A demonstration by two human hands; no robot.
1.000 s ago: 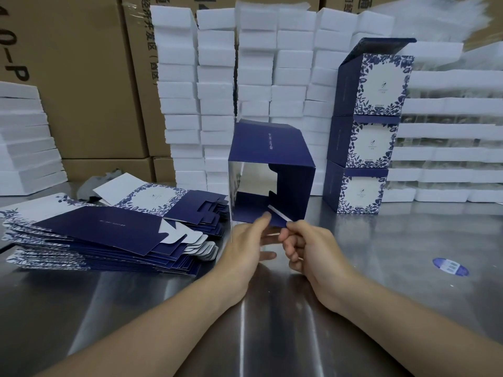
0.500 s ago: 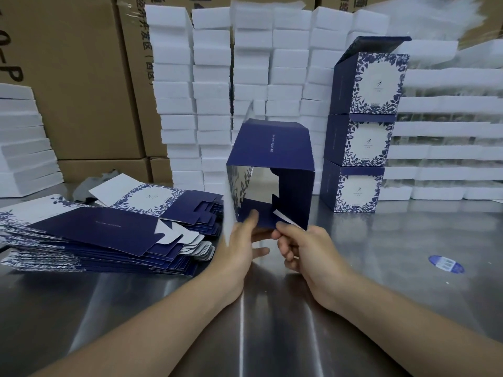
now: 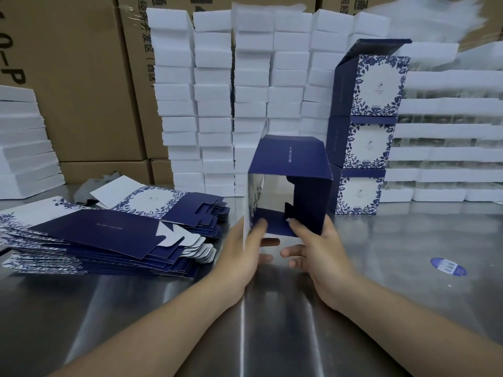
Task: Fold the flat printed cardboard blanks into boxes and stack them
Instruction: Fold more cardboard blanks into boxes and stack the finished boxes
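A half-formed navy box (image 3: 291,161) stands on the steel table (image 3: 272,336) in the middle, its open end facing me and its inner flaps partly folded. My left hand (image 3: 242,254) grips its lower left edge, thumb inside. My right hand (image 3: 318,248) grips the lower right wall, thumb on a flap. A pile of flat navy and white floral blanks (image 3: 109,232) lies to the left. Three finished boxes (image 3: 364,126) are stacked at the right behind, the top one with its lid open.
White foam blocks (image 3: 245,91) are stacked in columns behind, with more at the far left (image 3: 21,142) and right (image 3: 446,137). Brown cartons (image 3: 81,77) form the back wall. A blue oval label (image 3: 447,266) lies on the table at right.
Both hands moved from pinching a flap at the box's front bottom to gripping its two lower sides. The box shifted slightly and its bottom flaps sit further in.
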